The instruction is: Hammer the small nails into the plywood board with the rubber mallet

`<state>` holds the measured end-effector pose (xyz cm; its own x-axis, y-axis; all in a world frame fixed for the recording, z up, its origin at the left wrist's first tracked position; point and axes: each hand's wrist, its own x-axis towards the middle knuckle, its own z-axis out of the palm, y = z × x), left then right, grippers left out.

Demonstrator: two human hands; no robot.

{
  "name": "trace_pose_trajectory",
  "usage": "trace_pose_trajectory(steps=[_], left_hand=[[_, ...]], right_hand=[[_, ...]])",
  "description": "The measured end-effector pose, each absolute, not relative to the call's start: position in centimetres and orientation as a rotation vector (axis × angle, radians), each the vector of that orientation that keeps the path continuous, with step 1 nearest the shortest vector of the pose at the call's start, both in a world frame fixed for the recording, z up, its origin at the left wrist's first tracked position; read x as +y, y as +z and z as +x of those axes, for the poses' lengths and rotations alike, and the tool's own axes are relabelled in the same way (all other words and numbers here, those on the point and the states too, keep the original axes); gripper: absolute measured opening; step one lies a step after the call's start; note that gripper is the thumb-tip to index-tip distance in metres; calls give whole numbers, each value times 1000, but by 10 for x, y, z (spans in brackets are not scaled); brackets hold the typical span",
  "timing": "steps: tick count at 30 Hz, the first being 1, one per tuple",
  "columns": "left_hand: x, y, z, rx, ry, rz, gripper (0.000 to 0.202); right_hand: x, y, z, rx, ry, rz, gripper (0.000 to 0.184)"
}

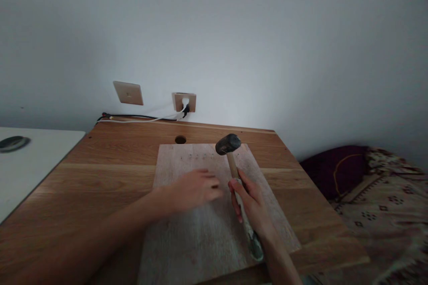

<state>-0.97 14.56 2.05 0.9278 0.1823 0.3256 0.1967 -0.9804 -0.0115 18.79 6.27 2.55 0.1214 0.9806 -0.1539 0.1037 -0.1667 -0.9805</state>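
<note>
My right hand [247, 200] is wrapped round the wooden handle of a mallet [228, 144]. Its dark, rubber-looking head points away from me, over the far part of a pale wooden board [177, 245]. To the left of it, my left hand [197, 190] hovers above the board, smeared by motion. Its fingers look bent, but whether they hold anything cannot be made out. Along the board's far edge runs a row of several small nail-like points [201, 156], too small to tell clearly.
The board lies on a brown wooden table [110, 178] with a round hole [180, 140] near the wall. Behind it, a socket [185, 101] holds plugs with a white and a black cable [140, 118]. A white surface [36, 160] adjoins at left; patterned fabric [384, 205] and a purple cushion [331, 171] lie right.
</note>
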Motion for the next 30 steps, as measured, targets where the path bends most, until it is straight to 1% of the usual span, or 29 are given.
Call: trace_pose_trajectory(steps=[2,5,7,13,18,22,23,27,30], left_hand=[[169,19,-32,-560,-689,-3114,8],[198,7,-65,-1140,-991,-3070,15],[210,-3,-80,-1338,-1070,-3041,15],[214,-21,-88,-1433,-1164,-3017,16],[211,-23,-90,-1428,-1154,-2982,15],[212,-21,-91,-1500,-1170,-2990,12],[212,-21,-90,-1536,-1186,-3006,14],[211,-19,-89,-1655,-1253,-3032,35],[211,-19,-88,-1709,-1218,-2980,38]], right_hand=[[61,25,185,-1125,1208,-1458,42],[61,23,180,-1113,1254,-1461,41],[61,22,174,-1120,1279,-1467,39],[62,21,160,-1157,1314,-1404,40],[63,19,152,-1212,1362,-1368,36],[69,16,145,-1287,1392,-1348,37],[71,16,142,-1307,1395,-1349,38],[75,17,132,-1383,1407,-1340,39],[76,16,125,-1435,1401,-1316,39]])
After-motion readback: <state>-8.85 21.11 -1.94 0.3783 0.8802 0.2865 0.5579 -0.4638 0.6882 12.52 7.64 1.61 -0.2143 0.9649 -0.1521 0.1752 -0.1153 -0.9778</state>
